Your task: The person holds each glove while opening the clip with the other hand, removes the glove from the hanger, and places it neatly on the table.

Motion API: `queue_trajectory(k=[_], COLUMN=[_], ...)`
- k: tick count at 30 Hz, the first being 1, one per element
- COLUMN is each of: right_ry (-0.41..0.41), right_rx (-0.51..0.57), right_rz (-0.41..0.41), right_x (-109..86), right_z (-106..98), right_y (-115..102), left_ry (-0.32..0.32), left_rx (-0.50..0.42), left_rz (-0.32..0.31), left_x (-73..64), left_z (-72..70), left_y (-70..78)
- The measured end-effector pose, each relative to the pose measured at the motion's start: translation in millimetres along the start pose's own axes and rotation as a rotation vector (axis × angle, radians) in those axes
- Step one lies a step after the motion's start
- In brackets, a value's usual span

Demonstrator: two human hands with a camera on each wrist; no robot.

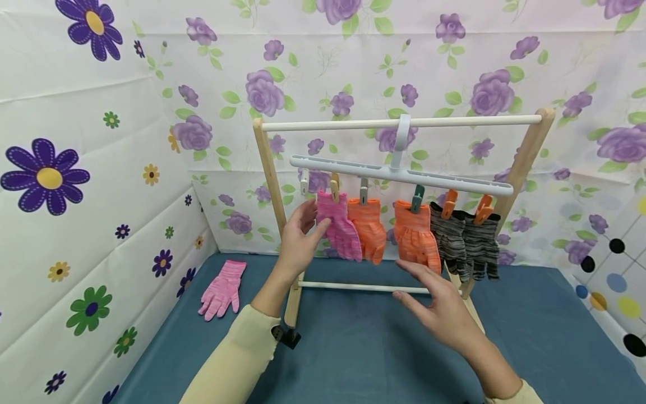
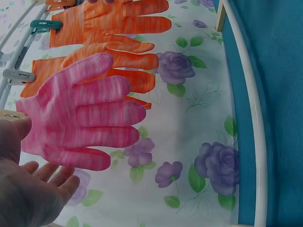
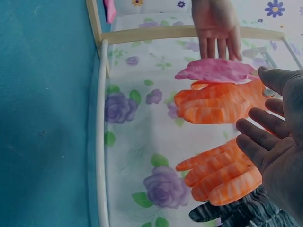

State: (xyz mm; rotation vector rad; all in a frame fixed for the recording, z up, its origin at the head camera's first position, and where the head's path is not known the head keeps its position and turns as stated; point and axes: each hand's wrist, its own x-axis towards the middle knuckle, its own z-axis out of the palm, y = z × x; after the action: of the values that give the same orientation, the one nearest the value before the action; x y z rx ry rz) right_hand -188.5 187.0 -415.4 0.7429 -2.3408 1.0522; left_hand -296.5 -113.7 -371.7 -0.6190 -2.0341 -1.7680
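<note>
A pink knit glove (image 1: 340,227) hangs fingers-down from a grey hanger (image 1: 348,166), clipped by a wooden clothespin (image 1: 335,188). My left hand (image 1: 299,238) is at its left side, with the thumb over the cuff's edge and fingers loosely extended. In the left wrist view the thumb lies close to the clothespin. My right hand (image 1: 439,308) is held out with spread fingers, palm inward, below an orange glove (image 1: 415,230) on a green clothespin (image 1: 418,199). Another orange glove (image 1: 367,224) hangs beside the pink one, under a grey clothespin (image 1: 363,192).
Two black-and-grey gloves (image 1: 481,244) hang at the hanger's right on orange clothespins (image 1: 449,205). A bare white clothespin (image 1: 304,182) is at its left end. The hanger hooks over a wooden rack's white bar (image 1: 328,124). A second pink glove (image 1: 224,289) lies on the blue table (image 1: 353,348).
</note>
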Motion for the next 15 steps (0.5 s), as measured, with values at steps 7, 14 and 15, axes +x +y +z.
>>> queue_trajectory(k=[7, 14, 15], right_ry=[-0.018, -0.015, -0.01], right_rx=[0.019, 0.054, 0.063], right_rz=[-0.039, -0.103, -0.116], right_x=[15.4, 39.5, 43.1], right_z=[-1, -4, -4], right_y=[-10, -26, -28], left_ry=[0.001, -0.01, -0.014], left_rx=[-0.038, -0.045, -0.044], left_rz=[-0.037, -0.01, -0.006], left_x=[5.3, 5.6, 5.4], left_z=[2.7, 4.4, 4.4], left_y=[-3.4, -2.8, -2.6])
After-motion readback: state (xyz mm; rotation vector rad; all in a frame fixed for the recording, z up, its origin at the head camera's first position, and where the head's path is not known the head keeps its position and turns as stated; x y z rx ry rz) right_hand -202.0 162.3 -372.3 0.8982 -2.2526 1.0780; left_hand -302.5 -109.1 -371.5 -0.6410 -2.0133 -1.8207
